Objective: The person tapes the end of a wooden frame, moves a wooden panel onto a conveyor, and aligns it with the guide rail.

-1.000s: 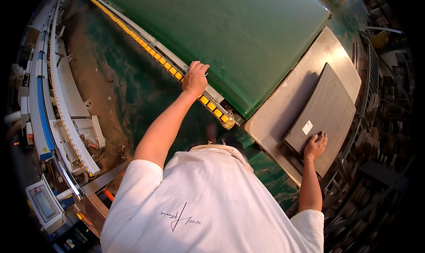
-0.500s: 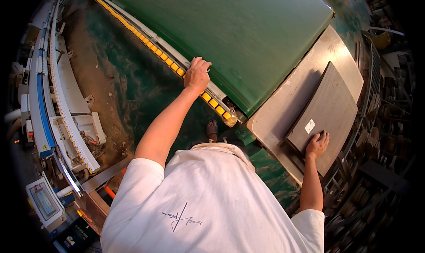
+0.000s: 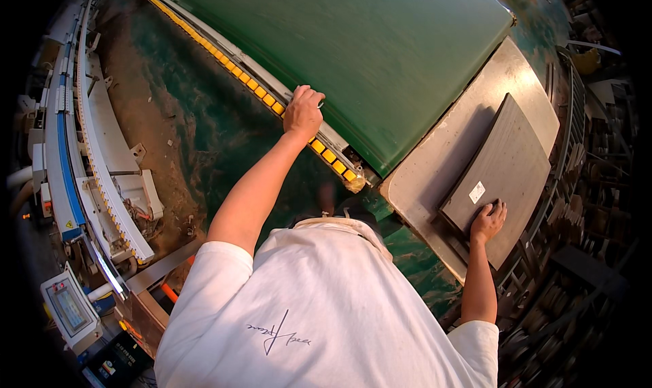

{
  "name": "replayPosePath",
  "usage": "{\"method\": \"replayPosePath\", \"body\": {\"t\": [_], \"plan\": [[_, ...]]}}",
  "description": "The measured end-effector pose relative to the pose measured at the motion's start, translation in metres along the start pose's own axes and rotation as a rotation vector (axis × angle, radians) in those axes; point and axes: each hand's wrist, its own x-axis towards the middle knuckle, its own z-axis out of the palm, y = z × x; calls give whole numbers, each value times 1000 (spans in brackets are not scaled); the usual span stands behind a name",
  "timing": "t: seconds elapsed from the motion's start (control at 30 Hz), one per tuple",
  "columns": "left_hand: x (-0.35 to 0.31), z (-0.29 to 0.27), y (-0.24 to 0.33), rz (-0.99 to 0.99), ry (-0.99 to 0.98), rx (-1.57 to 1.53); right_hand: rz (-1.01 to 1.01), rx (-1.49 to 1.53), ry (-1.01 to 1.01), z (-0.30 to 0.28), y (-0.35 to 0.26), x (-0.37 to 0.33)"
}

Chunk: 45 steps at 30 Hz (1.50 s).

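Observation:
My left hand [image 3: 303, 113] rests at the metal side rail [image 3: 268, 82] of a wide green conveyor belt [image 3: 353, 55]. Its fingers are curled, and a small pale thing shows at the fingertips, too small to name. Over on the right, my right hand [image 3: 487, 224] lies with fingers spread on a grey-brown wood-grain panel [image 3: 506, 164]. That panel has a small white label [image 3: 477, 192] beside my fingertips. Its near left edge shows another board edge underneath. Both lie on a pale, worn tabletop [image 3: 424, 171] that adjoins the belt's end.
Yellow blocks [image 3: 248, 82] line the conveyor's near side, ending at a frayed corner [image 3: 354, 182]. A long machine rail [image 3: 85, 130] curves along the left, with a control screen [image 3: 68, 306] at lower left. Racks holding stacked pieces [image 3: 598, 211] stand at far right. My foot [image 3: 327, 196] is blurred below.
Both hands stay where they were. My foot below the conveyor corner has gone from sharp to blurred. The view has shifted very slightly.

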Motion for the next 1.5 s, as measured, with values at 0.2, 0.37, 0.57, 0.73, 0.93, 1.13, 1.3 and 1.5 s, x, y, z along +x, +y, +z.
{"method": "replayPosePath", "body": {"t": [0.2,0.37,0.57,0.73,0.93,1.13,1.3,1.5], "plan": [[-1,0,-4,-2,7,33,7,-3,-11,-1,-4,-2],[2,5,-1,4,8,14,-34,1,36,-1,1,-2],[-1,0,-4,-24,-24,-6,-43,30,49,1,-3,0],[2,-3,3,28,-7,6,-28,27,51,-2,-3,-2],[4,-6,4,16,-61,10,-12,35,44,-5,-6,-3],[2,-4,2,-23,-88,18,-12,37,33,-7,-8,-2],[3,-5,7,-25,-29,-50,1,38,10,-11,-8,-2],[2,-2,4,-43,-54,14,-3,43,22,-10,-8,-1]]}}
